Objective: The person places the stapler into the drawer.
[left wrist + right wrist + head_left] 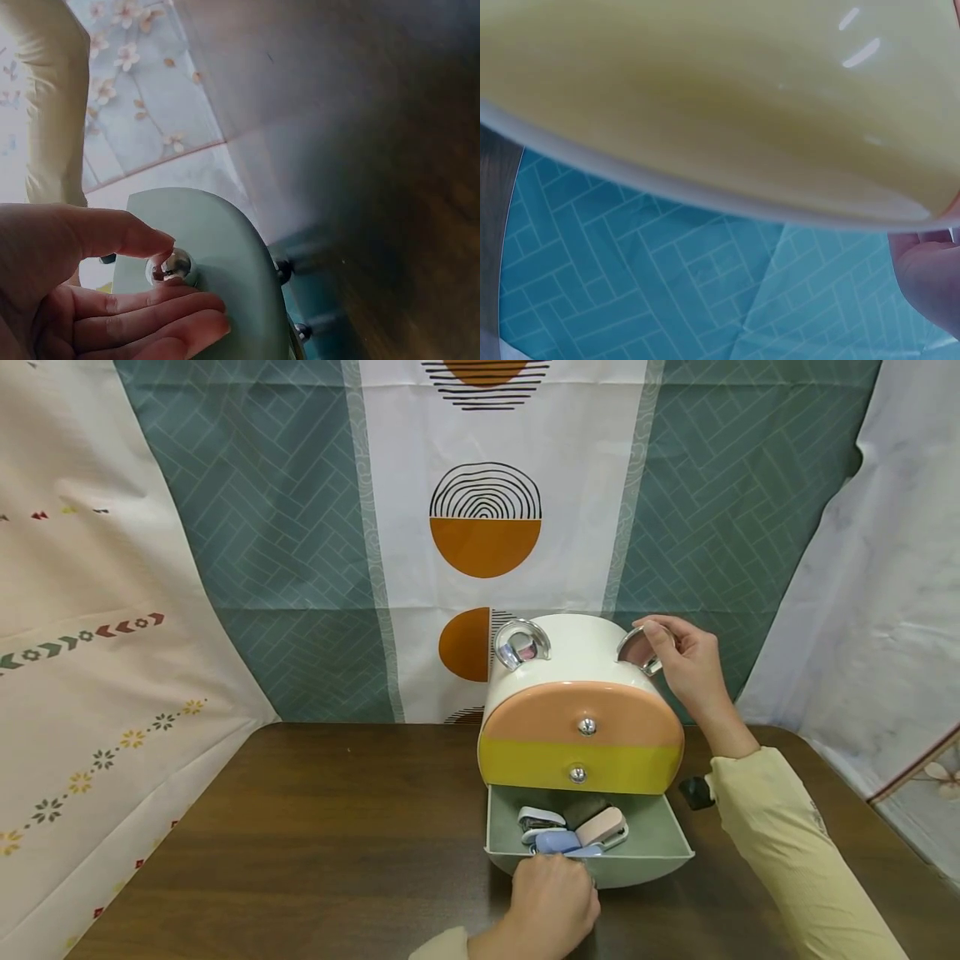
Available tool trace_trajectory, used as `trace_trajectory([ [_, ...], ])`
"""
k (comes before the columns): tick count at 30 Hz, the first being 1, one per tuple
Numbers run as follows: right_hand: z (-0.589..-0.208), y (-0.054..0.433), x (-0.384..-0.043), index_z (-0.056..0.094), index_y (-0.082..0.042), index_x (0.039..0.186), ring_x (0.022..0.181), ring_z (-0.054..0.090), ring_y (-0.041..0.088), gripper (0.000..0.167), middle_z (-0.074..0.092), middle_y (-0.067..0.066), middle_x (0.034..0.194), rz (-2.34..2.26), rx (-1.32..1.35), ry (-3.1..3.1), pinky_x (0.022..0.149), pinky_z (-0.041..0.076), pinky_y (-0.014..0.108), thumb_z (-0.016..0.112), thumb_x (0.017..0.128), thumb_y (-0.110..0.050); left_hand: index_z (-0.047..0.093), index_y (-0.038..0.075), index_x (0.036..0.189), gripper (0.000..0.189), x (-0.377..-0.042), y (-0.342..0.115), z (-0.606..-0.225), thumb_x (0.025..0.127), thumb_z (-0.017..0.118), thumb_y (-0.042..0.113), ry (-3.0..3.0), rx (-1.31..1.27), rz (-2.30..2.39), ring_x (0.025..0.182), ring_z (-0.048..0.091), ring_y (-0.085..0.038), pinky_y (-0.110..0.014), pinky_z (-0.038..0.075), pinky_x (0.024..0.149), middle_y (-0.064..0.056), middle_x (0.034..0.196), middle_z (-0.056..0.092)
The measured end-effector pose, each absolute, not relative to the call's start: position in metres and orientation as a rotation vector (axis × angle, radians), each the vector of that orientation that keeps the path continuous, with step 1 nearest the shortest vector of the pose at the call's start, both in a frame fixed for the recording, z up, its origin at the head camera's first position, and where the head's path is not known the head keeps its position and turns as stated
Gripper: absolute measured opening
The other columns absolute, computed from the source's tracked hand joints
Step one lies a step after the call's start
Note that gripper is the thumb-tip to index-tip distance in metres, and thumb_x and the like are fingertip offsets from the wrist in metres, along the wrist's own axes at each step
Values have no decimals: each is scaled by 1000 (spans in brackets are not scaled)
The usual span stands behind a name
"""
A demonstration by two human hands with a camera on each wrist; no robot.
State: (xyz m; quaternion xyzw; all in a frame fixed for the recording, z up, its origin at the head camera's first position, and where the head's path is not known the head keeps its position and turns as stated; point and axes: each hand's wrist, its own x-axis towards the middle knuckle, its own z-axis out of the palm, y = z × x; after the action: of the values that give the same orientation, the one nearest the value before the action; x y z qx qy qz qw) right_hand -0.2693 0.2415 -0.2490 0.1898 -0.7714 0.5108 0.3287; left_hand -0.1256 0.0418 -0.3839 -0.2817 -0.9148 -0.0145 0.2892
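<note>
A rounded desktop drawer box has a cream body, an orange drawer front and a yellow one. Its lowest green drawer is pulled out. Inside lie a pale pink stapler, a blue rounded item and a white-and-dark item. Thumb and fingers of my left hand pinch the green drawer's silver knob, clear in the left wrist view. Up on the box's right side, my right hand grips the shiny ear-shaped piece. Its fingertips are partly hidden.
A matching mirrored ear stands on the box's left top. The brown wooden table stretches left of the box. Behind it hangs a patterned curtain. A small black object shows by the right sleeve.
</note>
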Motion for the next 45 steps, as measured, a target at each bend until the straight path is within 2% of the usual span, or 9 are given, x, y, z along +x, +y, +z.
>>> trace_trajectory([
  [3, -249, 242, -270, 64, -2, 103, 60, 56, 8, 27, 64, -8, 64, 1333, 486, -2025, 60, 41, 18, 52, 93, -24, 38, 19, 39, 42, -131, 42, -384, 65, 68, 31, -2440, -732, -37, 36, 44, -13, -26, 22, 28, 7, 42, 46],
  [8, -248, 241, -268, 63, 0, 105, 49, 47, 10, 28, 63, -11, 64, 1319, 468, -2046, 53, 34, 22, 51, 93, -22, 37, 19, 39, 44, -144, 43, -383, 70, 66, 28, -2507, -695, -55, 35, 43, -13, -26, 24, 28, 7, 41, 42],
  [15, -238, 233, -255, 61, 7, 105, 46, 38, 7, 29, 60, -15, 61, 1337, 455, -2061, 66, 37, 19, 50, 94, -17, 35, 20, 40, 43, -155, 43, -382, 69, 66, 26, -2532, -682, -109, 36, 42, -12, -26, 25, 28, 7, 40, 38],
  [20, -243, 239, -262, 62, 3, 107, 38, 26, 10, 31, 60, -14, 62, 1317, 435, -2085, 61, 34, 23, 50, 94, -22, 31, 20, 40, 45, -161, 44, -384, 68, 66, 24, -2523, -668, -130, 35, 39, -10, -25, 23, 28, 8, 40, 31],
  [26, -249, 243, -268, 63, -1, 106, 45, 38, 11, 31, 63, -7, 64, 1337, 463, -2067, 68, 38, 20, 51, 93, -26, 34, 20, 41, 44, -173, 44, -387, 69, 67, 24, -2521, -660, -191, 35, 40, -11, -25, 23, 30, 9, 40, 32],
  [31, -248, 243, -268, 63, -3, 106, 57, 51, 10, 30, 64, -4, 66, 1334, 485, -2063, 67, 40, 19, 50, 93, -26, 38, 20, 42, 43, -181, 44, -387, 72, 69, 26, -2541, -651, -243, 37, 40, -10, -24, 23, 31, 8, 42, 36],
  [36, -248, 243, -267, 64, -4, 106, 61, 54, 10, 28, 63, -8, 65, 1349, 489, -2065, 66, 41, 19, 50, 93, -25, 34, 20, 43, 47, -187, 44, -387, 74, 68, 26, -2567, -635, -285, 38, 32, -6, -22, 21, 31, 8, 44, 28],
  [42, -247, 243, -268, 63, -4, 106, 60, 49, 7, 30, 59, -18, 65, 1341, 458, -2085, 69, 39, 19, 50, 93, -27, 32, 20, 43, 48, -193, 44, -388, 73, 69, 27, -2572, -619, -312, 38, 40, -10, -25, 24, 31, 7, 44, 35],
  [45, -247, 243, -268, 63, -3, 107, 67, 51, 7, 31, 59, -19, 65, 1339, 447, -2099, 74, 39, 20, 50, 93, -28, 29, 20, 44, 50, -194, 43, -388, 73, 69, 27, -2582, -626, -335, 38, 40, -10, -26, 25, 31, 7, 45, 33],
])
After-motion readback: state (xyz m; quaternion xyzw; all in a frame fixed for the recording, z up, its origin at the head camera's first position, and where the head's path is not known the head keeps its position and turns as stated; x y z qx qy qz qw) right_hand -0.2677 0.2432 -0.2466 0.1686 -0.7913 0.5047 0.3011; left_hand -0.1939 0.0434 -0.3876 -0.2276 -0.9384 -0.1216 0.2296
